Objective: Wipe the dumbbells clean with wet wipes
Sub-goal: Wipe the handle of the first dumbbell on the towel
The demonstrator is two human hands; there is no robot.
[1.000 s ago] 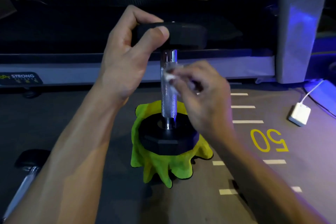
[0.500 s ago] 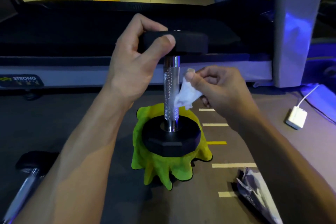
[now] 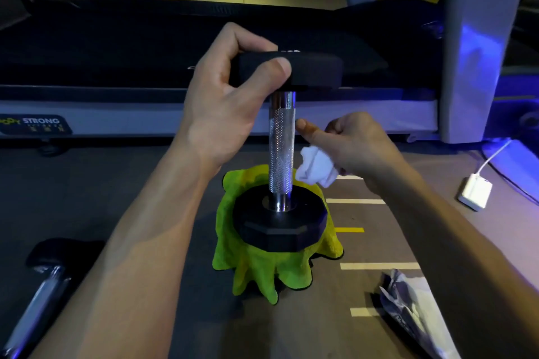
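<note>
While a second dumbbell (image 3: 38, 283) lies at the lower left edge and a crumpled wrapper (image 3: 414, 312) at the lower right, the dumbbell (image 3: 281, 148) stands upright at centre frame, long axis vertical, its lower head on a green cloth (image 3: 262, 277). Just right of the knurled handle, the right hand (image 3: 358, 146) pinches a bunched white wipe (image 3: 316, 169). Above, the left hand (image 3: 221, 102) grips the top head. Farther back runs a treadmill (image 3: 116, 67).
</note>
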